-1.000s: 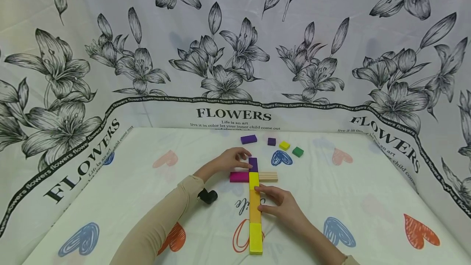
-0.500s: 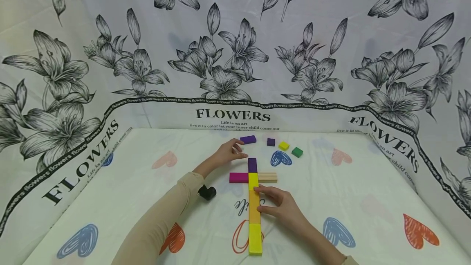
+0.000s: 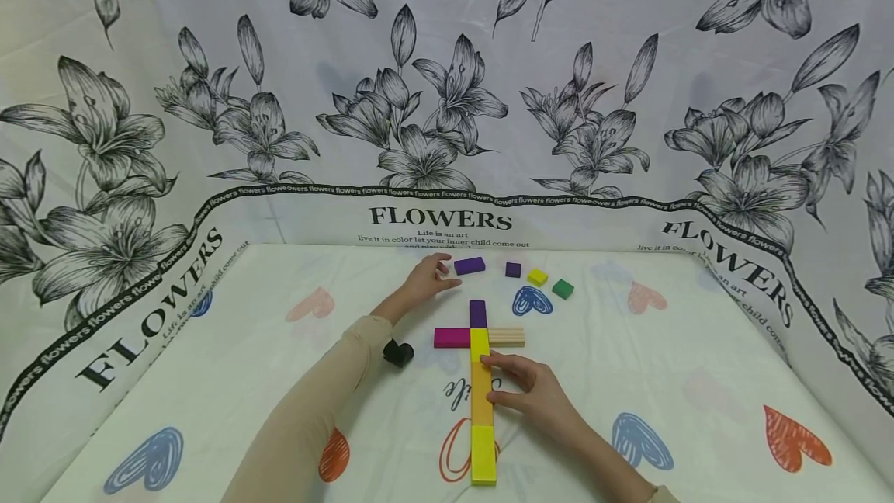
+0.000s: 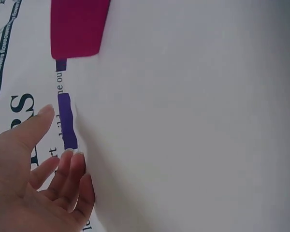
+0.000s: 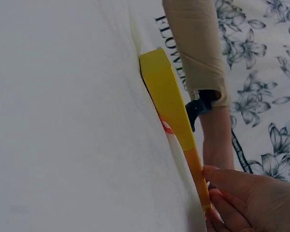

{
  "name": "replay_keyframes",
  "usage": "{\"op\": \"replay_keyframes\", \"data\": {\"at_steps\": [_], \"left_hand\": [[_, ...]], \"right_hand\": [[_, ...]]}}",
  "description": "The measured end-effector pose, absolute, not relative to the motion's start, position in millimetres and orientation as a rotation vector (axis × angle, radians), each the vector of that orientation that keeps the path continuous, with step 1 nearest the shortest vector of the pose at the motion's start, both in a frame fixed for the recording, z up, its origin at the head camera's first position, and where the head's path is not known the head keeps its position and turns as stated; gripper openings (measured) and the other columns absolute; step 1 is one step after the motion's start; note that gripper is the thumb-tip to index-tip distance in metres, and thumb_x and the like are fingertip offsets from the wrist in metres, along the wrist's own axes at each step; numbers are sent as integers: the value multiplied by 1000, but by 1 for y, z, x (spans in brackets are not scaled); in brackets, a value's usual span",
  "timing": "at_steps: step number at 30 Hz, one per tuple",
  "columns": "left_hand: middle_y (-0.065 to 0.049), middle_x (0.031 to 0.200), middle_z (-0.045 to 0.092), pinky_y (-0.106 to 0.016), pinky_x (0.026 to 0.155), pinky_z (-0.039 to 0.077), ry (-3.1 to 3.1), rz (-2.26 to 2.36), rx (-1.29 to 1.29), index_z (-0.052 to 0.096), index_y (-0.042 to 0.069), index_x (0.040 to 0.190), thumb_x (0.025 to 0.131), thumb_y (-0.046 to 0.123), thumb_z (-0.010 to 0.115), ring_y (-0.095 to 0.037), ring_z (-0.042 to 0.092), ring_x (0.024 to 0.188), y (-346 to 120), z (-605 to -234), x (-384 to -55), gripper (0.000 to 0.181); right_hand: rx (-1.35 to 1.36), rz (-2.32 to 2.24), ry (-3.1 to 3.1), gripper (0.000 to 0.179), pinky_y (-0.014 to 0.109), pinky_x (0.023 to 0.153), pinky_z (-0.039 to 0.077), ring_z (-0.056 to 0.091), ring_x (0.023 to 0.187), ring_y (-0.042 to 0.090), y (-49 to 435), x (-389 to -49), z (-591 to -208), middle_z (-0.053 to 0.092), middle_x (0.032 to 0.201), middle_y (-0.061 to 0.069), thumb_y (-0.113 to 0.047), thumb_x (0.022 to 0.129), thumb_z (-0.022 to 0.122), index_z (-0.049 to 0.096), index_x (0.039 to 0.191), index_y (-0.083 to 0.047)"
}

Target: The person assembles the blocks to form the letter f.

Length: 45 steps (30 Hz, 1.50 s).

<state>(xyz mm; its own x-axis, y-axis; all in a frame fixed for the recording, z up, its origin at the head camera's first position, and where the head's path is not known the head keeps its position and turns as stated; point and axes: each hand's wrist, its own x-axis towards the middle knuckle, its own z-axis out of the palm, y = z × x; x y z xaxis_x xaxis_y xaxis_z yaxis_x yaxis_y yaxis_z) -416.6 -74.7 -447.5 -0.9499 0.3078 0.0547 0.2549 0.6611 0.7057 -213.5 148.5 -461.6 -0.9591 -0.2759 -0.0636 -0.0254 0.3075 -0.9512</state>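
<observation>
My left hand (image 3: 422,279) is at the back of the table, thumb and fingers spread just left of a loose purple block (image 3: 469,265). In the left wrist view that purple block (image 4: 67,121) shows beyond the fingertips, apart from them. A column of blocks runs toward me: a short purple block (image 3: 478,313), a yellow one (image 3: 479,345), an orange one (image 3: 481,394) and a long yellow one (image 3: 483,456). My right hand (image 3: 536,385) touches the column's right side with thumb and forefinger, at the orange block. A magenta block (image 3: 452,338) and a ridged beige block (image 3: 506,336) flank the column.
Right of the loose purple block lie a dark purple cube (image 3: 513,269), a small yellow block (image 3: 538,276) and a green block (image 3: 563,289). A black device (image 3: 398,353) sits at the left wrist. Flower-printed cloth (image 3: 447,99) hangs behind the table.
My left hand has left the short purple block at the column's top and moved back and left, beside the loose purple block. The right hand keeps its place at the orange block.
</observation>
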Motion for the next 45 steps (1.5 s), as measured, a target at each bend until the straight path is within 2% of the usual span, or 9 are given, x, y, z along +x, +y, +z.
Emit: {"op": "replay_keyframes", "data": {"at_steps": [7, 13, 21, 30, 40, 45], "left_hand": [[-14, 114, 60, -38, 93, 46, 2872, 980, 533, 43, 1, 142, 92, 27, 68, -24, 55, 98, -68, -447, -427, 62], [-13, 110, 62, -36, 89, 47, 2878, 876, 466, 47, 2, 141, 93, 25, 67, -22, 56, 94, -63, -441, -430, 57], [-12, 105, 65, -34, 86, 48, 2934, 778, 503, 57, 2, 130, 94, 23, 65, -21, 57, 89, -60, -437, -432, 41], [-9, 98, 62, -29, 76, 44, 2946, 774, 451, 62, 4, 119, 93, 27, 67, -18, 53, 82, -58, -437, -433, 36], [-10, 107, 67, -35, 88, 48, 2920, 913, 404, 65, 4, 116, 91, 29, 69, -21, 59, 95, -60, -437, -425, 36], [-9, 105, 67, -29, 78, 48, 2843, 1029, 436, 65, 6, 116, 90, 32, 70, -19, 59, 92, -59, -439, -418, 38]], "right_hand": [[-280, -1715, 2350, 48, 35, 109, 41, 47, 138, 23, 149, -214, -463, 63, 133, -5, -26, 81, 79, 64, 127, -22], [-297, -1713, 2338, 50, 34, 109, 40, 50, 136, 23, 150, -214, -466, 64, 131, -5, -26, 82, 78, 62, 130, -22], [-293, -1693, 2347, 49, 33, 108, 41, 49, 136, 23, 149, -216, -465, 63, 133, -5, -26, 83, 77, 63, 129, -23], [-276, -1698, 2349, 47, 35, 108, 42, 48, 137, 25, 149, -216, -464, 62, 134, -4, -25, 82, 78, 64, 127, -22], [-274, -1715, 2332, 48, 38, 109, 40, 49, 136, 25, 147, -214, -462, 63, 134, -2, -25, 83, 77, 63, 128, -20], [-274, -1708, 2338, 48, 39, 109, 40, 48, 137, 24, 148, -214, -461, 63, 134, -3, -26, 83, 77, 63, 129, -21]]}}
